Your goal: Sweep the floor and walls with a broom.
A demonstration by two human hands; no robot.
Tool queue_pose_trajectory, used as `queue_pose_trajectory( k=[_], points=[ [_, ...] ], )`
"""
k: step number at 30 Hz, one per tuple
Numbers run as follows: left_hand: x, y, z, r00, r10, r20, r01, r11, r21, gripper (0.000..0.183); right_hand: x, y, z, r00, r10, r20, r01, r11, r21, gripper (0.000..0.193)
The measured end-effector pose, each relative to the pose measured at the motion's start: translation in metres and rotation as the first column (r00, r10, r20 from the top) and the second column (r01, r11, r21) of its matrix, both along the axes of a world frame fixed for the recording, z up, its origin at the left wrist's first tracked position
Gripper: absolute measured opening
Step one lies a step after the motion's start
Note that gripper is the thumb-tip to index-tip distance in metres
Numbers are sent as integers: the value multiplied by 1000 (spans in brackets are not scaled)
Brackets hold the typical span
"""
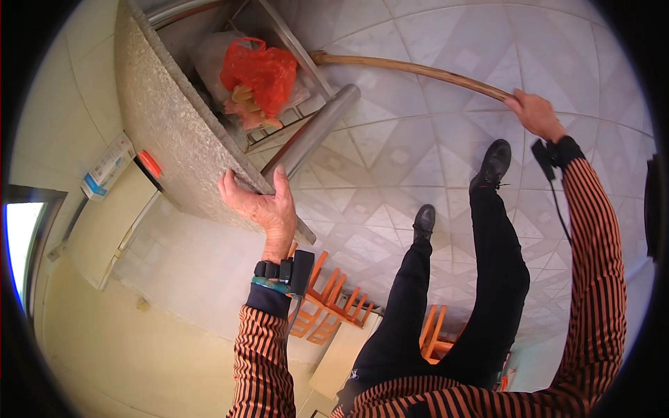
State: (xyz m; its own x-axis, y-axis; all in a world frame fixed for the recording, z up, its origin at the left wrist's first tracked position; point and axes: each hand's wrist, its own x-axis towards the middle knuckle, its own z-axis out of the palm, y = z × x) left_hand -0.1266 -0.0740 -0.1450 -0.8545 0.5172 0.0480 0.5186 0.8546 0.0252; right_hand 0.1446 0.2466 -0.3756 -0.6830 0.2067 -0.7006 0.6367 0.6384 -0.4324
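Tiled flr (529,42), rack (293,43) w/ bags (258,73), stick (418,69) in R hand (536,115).

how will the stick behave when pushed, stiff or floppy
The stick looks wooden and unkinked, so probably stiff. Being slim, it is likely fairly light. Held near one end by the right hand, it may swing widely at the other.

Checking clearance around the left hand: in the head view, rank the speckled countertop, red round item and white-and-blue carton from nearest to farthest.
1. Speckled countertop: touching the left hand, which rests on its edge.
2. Red round item: left of the hand.
3. White-and-blue carton: farther left, past the red round item.
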Motion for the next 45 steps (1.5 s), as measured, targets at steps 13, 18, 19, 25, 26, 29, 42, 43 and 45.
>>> queue_pose_trajectory(
  k=[13, 18, 19, 25, 26, 29, 42, 43, 45],
  points=[
    [-2, -1, 1, 1000, -13, 2, 13, 1000, 1, 72, 297, 52, 160, 907, -327, 267, 276, 938, 210, 28],
    [4, 5, -2, 999, 18, 44, -19, 999, 27, 71, 261, 34, 151, 907, -384, 173, 360, 920, 152, 29],
    [3, 7, 1, 998, 27, 50, -28, 999, 24, 70, 242, 34, 140, 917, -371, 146, 356, 927, 118, 28],
    [3, 10, -3, 993, 72, 98, -78, 995, 59, 70, 103, 29, 29, 956, -242, -168, 252, 967, 45, 30],
    [1, 11, 0, 992, 80, 96, -84, 995, 47, 70, 78, 30, 11, 961, -208, -182, 216, 976, 27, 33],
    [5, 13, -4, 981, 115, 157, -131, 987, 96, 70, 21, 39, -25, 964, -133, -232, 144, 989, 32, 33],
    [-4, 10, 1, 963, 190, 190, -205, 977, 60, 74, -167, -53, -104, 943, -51, -329, 23, 996, -90, 28],
    [-3, 8, -1, 963, 195, 185, -210, 976, 61, 74, -177, -60, -111, 937, -31, -348, -5, 995, -102, 27],
    [-2, 3, -3, 953, 208, 223, -235, 966, 105, 75, -193, -79, -123, 908, -8, -420, -38, 994, -102, 24]
  ],
)
